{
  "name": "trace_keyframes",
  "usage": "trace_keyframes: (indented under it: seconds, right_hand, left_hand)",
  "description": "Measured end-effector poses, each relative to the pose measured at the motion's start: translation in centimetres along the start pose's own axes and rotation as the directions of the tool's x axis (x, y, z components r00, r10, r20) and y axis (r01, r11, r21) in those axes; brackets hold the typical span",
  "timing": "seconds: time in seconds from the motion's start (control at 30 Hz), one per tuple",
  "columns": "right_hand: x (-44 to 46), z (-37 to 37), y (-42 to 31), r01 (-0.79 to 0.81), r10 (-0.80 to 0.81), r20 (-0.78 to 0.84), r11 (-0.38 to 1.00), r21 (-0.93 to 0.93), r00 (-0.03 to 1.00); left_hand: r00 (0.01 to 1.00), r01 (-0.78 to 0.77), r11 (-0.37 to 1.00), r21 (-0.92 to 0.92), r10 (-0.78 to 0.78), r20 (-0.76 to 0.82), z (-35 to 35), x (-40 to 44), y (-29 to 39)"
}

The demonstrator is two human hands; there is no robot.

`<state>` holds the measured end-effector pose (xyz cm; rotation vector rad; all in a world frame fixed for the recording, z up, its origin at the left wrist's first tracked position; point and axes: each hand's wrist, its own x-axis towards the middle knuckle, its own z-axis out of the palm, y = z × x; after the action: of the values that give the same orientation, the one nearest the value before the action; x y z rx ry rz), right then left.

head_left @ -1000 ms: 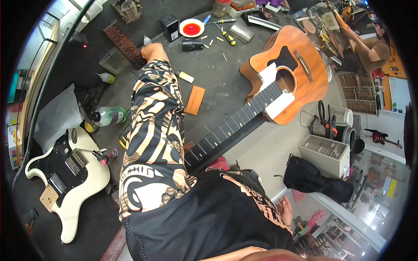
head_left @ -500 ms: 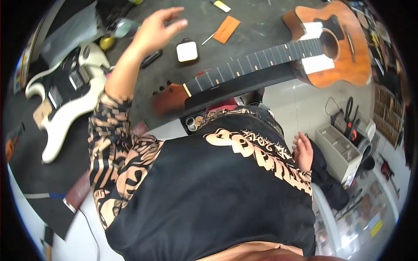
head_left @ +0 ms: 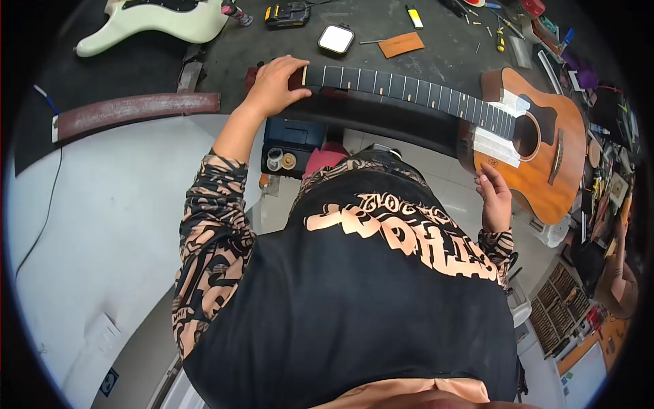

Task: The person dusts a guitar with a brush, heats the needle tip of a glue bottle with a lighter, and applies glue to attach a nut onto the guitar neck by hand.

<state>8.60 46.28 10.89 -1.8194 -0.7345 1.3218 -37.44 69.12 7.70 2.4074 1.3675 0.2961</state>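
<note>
An acoustic guitar [head_left: 538,146] lies face up on the dark workbench, its body at the right and its neck pointing left. White tape [head_left: 496,145] covers parts of the top beside the fretboard [head_left: 415,90]. My left hand [head_left: 274,85] rests over the headstock end at the nut, thumb and fingers apart, holding nothing. Beside the lower edge of the body is my right hand [head_left: 494,194], its fingers loosely bent and nothing visible in it; whether it touches the wood is unclear. An orange-brown rectangular piece [head_left: 401,45] and a white-topped square object [head_left: 336,40] lie beyond the neck.
A cream guitar body [head_left: 153,26] lies at the upper left, with a long reddish curved strip [head_left: 136,111] below it. A black-and-yellow battery [head_left: 287,14] sits at the back. Tools crowd the right side, where another person's arm [head_left: 618,255] shows.
The view has swung down and left. My left hand has come from above the bench to the guitar's headstock. My right hand has risen from my side to the guitar body.
</note>
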Motion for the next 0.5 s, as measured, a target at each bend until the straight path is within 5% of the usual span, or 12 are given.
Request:
trace_keyframes:
  seconds: [0.2, 0.5]
  right_hand:
    - [-0.9, 1.6, -0.5, 0.013, -0.013, 0.021, 1.0, -0.025, 1.0]
    - [-3.0, 11.6, -1.1, 0.026, -0.026, -0.113, 1.0, 0.0, 0.993]
  left_hand:
    - [0.996, -0.09, 0.996, 0.026, 0.091, -0.007, -0.1, 0.7, -1.2]
    - [0.962, -0.269, 0.948, -0.17, 0.274, 0.007, 0.0, 2.2, -3.3]
